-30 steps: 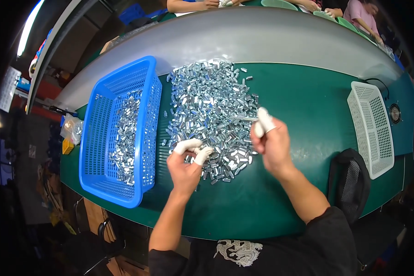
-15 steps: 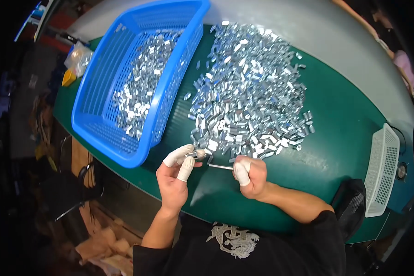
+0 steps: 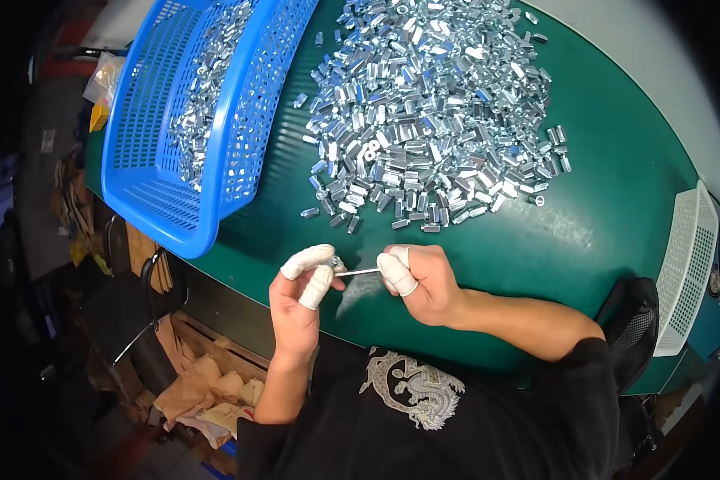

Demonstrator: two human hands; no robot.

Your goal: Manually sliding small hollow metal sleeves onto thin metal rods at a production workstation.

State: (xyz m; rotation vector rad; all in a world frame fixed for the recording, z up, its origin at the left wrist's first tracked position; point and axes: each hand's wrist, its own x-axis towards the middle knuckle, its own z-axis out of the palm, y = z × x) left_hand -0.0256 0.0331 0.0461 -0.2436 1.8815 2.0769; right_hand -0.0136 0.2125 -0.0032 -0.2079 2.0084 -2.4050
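My left hand [image 3: 296,312], with white finger cots on its thumb and fingers, pinches a small shiny metal hex coupling nut [image 3: 338,263], mostly hidden by the fingertips. Facing it from the right, my right hand [image 3: 426,286] is closed on a thin metal rod [image 3: 360,273]. White cots cover fingers of this hand too. The rod's left end meets the part at my left fingertips; whether it sits inside a hole cannot be made out. Beyond both hands, a wide pile of similar hex nuts [image 3: 432,128] lies on the green tabletop [image 3: 488,264].
At the left stands a blue perforated basket [image 3: 216,160] with more metal nuts inside. A white perforated basket [image 3: 684,264] is at the far right, beside a black mesh-covered object [image 3: 636,328]. Crumpled brown paper [image 3: 204,388] lies below the table at lower left.
The rod, held apart from my left fingertips before, now touches the part there. My right hand has moved closer to my left. The whole view has shifted, with pile and baskets higher in it.
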